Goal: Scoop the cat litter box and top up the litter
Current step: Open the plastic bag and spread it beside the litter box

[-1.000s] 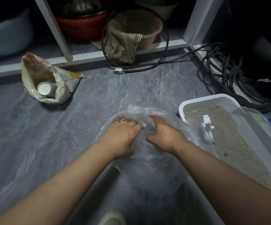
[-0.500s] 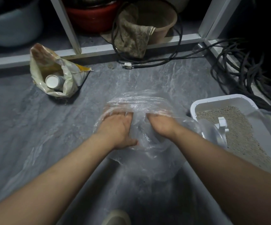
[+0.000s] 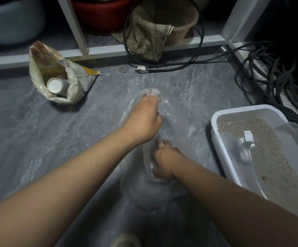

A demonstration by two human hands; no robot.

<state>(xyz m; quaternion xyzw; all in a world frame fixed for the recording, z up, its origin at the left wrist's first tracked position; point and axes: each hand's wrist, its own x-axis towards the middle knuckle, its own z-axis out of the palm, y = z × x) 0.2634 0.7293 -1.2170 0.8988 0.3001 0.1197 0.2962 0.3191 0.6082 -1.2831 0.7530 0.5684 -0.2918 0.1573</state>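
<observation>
Grey marble-look floor, dim light. Right hand [image 3: 164,162] nearest, fingers pinching the near edge of a clear bag [image 3: 155,189]; left hand [image 3: 144,118] grips its far edge, probably stretching the mouth wide to take waste. Litter box [image 3: 216,122] just right, scoop [image 3: 245,147] resting in the litter. Farther left, litter sack [image 3: 62,81], open, likely for the top-up.

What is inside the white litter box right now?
The litter box holds tan litter with a white scoop lying on it. Clear plastic drapes over its right part, blurring what lies beneath; anything buried is hidden.
</observation>
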